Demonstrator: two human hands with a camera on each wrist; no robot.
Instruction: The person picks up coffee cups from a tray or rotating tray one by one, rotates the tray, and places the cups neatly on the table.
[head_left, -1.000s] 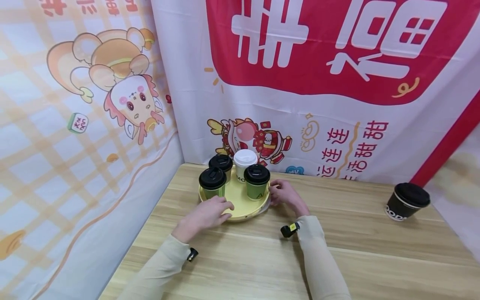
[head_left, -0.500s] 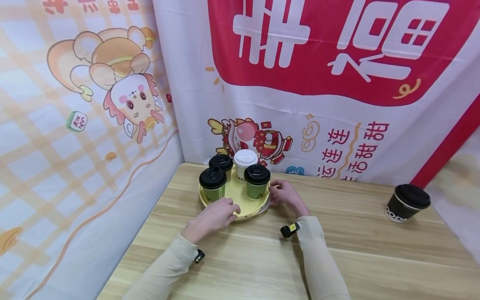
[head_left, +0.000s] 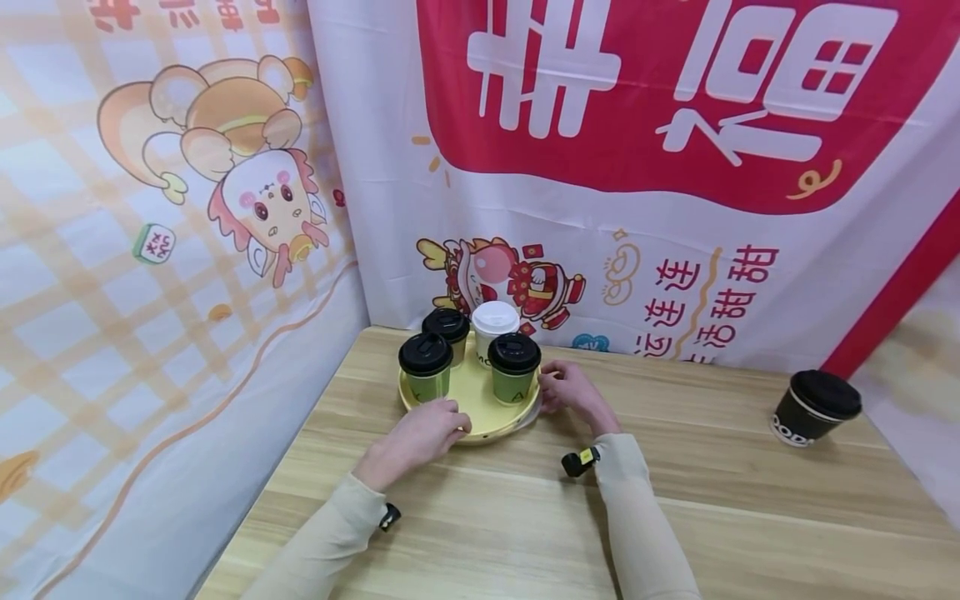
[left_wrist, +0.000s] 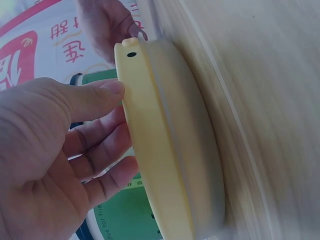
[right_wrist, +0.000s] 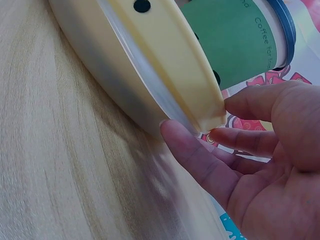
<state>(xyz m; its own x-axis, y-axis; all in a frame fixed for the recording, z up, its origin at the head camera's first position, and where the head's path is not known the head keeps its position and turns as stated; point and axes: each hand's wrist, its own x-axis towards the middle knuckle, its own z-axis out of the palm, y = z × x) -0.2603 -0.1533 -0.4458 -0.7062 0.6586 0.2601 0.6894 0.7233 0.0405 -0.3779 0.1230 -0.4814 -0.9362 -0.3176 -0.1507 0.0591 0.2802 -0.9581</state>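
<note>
A round yellow turntable [head_left: 480,408] with a pale lower base [left_wrist: 187,130] sits on the wooden table and carries several lidded paper cups. Green cups with black lids stand at its left [head_left: 429,379] and right [head_left: 513,379]; a white cup [head_left: 492,337] and another black-lidded cup [head_left: 448,332] stand behind. At the front rim my left hand [head_left: 423,437] grips the edge, thumb on the rim and bent fingers at its inner side. My right hand [head_left: 573,392] holds the right side, one digit against the base and others at the upper rim.
A separate black cup [head_left: 813,408] with a black lid stands far right on the wooden tabletop [head_left: 525,525]. Printed fabric [head_left: 600,183] hangs along the back edge, and a second printed sheet [head_left: 187,333] borders the left side.
My left hand moves slightly right, then back left along the rim. The dark dot on the turntable's front rim has shifted a little left, and the cups have shifted slightly. My right hand stays put.
</note>
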